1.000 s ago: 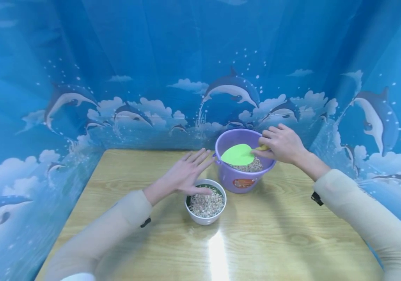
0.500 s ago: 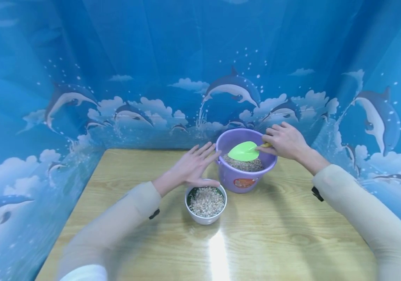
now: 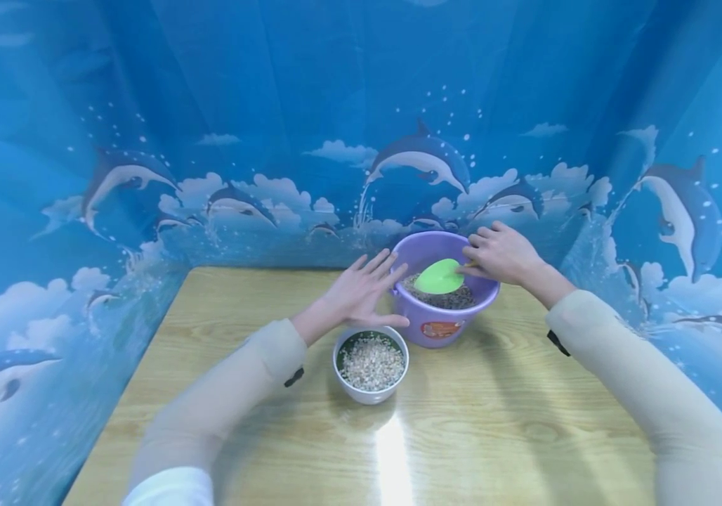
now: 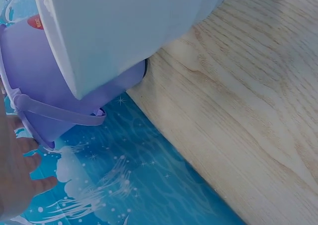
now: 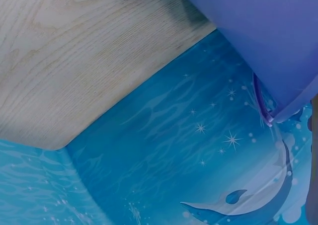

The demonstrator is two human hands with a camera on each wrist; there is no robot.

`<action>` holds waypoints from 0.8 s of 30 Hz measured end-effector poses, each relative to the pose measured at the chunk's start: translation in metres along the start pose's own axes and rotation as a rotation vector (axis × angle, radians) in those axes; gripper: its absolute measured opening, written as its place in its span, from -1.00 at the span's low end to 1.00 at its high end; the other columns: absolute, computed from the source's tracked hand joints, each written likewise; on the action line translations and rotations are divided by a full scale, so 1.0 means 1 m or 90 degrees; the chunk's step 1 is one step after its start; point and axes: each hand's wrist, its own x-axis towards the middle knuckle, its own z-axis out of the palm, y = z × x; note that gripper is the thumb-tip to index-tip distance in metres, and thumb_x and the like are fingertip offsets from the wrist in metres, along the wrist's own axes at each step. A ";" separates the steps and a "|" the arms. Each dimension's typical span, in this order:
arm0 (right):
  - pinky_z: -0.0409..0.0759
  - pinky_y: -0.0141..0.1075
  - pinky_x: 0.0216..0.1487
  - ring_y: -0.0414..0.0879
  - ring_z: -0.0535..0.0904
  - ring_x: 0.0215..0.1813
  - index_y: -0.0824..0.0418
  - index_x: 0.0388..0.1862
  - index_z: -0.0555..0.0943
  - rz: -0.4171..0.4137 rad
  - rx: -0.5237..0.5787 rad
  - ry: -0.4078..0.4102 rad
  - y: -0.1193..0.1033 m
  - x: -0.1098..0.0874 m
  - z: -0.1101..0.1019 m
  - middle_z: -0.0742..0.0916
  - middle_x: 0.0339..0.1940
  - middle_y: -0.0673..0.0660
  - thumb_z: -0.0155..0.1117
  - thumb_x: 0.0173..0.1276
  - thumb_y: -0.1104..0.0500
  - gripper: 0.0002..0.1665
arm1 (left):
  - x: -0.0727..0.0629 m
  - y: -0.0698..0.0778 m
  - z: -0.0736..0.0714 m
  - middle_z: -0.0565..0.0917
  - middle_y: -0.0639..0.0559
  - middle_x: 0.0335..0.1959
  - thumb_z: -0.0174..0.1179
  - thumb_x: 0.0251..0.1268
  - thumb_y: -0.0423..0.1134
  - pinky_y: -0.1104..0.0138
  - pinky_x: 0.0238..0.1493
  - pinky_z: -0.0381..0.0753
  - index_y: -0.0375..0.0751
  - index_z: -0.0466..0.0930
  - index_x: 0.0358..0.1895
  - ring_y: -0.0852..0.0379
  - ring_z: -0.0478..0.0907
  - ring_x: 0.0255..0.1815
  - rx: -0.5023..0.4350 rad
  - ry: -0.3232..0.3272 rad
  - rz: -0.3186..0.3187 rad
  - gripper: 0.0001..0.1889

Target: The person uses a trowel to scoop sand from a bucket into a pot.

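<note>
1. Head view: my right hand (image 3: pixel 505 254) holds a green shovel (image 3: pixel 440 277), fingers curled round its yellow handle (image 3: pixel 471 265); the blade hangs inside the purple bucket (image 3: pixel 408 320), over the dark gravel (image 3: pixel 456 301) there
2. My left hand (image 3: pixel 364 292) is spread, fingers apart, at the bucket's left side, thumb out past the far rim of the white bowl (image 3: pixel 367 398); I cannot tell whether a fingertip touches the bucket
3. The bowl stands on the table (image 3: pixel 525 436), near and to the left of the bucket, with pale gravel (image 3: pixel 370 362) in it
4. To scoop well, as I judge it, I should tip the blade's point down, push in at a shallow slant, then level it before lifting
5. Steadying the bucket with my left palm would likely stop it shifting; my thumb should stay clear of the bowl, since a knock could spill it
6. Hard to make out: whether the blade touches the gravel or carries any; my grip hides most of the handle
7. Left wrist view cuts off my fingers, and the bowl covers part of the bucket; right wrist view has only a dark sliver of my hand and no shovel
</note>
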 end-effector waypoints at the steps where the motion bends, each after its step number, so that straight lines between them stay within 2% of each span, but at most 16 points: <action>1: 0.45 -0.15 -0.23 -0.01 0.50 -0.31 0.08 -0.37 0.61 0.001 -0.004 -0.012 0.000 0.001 0.000 0.69 -0.41 0.07 0.39 0.39 -0.32 -0.49 | 0.002 0.000 0.001 -0.07 -0.19 0.79 -0.11 0.32 0.66 -0.15 0.78 0.01 -0.06 -0.09 0.75 -0.16 -0.15 0.82 0.003 0.000 -0.002 0.15; 7: 0.47 -0.12 -0.19 0.03 0.55 -0.26 0.11 -0.22 0.71 -0.028 -0.044 -0.039 0.001 0.004 0.004 0.76 -0.34 0.11 0.36 0.43 -0.31 -0.51 | 0.009 -0.001 0.000 -0.11 -0.16 0.80 -0.14 0.31 0.68 -0.17 0.77 0.07 -0.04 -0.07 0.75 -0.17 -0.15 0.82 0.016 -0.005 -0.019 0.15; 19: 0.54 -0.09 -0.16 0.06 0.59 -0.21 0.12 -0.25 0.70 -0.061 -0.077 -0.059 0.008 0.012 0.008 0.77 -0.29 0.14 0.38 0.42 -0.28 -0.52 | 0.020 -0.001 0.000 -0.12 -0.19 0.80 -0.17 0.36 0.65 -0.18 0.76 0.09 0.02 -0.05 0.75 -0.17 -0.13 0.82 0.020 -0.015 -0.043 0.08; 24: 0.61 -0.05 -0.04 0.08 0.63 -0.14 0.12 -0.20 0.72 -0.072 -0.097 -0.068 0.012 0.017 0.006 0.79 -0.25 0.14 0.39 0.40 -0.30 -0.50 | 0.023 -0.003 0.002 -0.08 -0.22 0.79 -0.19 0.38 0.64 -0.20 0.75 0.12 0.01 -0.04 0.75 -0.18 -0.10 0.81 0.022 -0.011 -0.044 0.07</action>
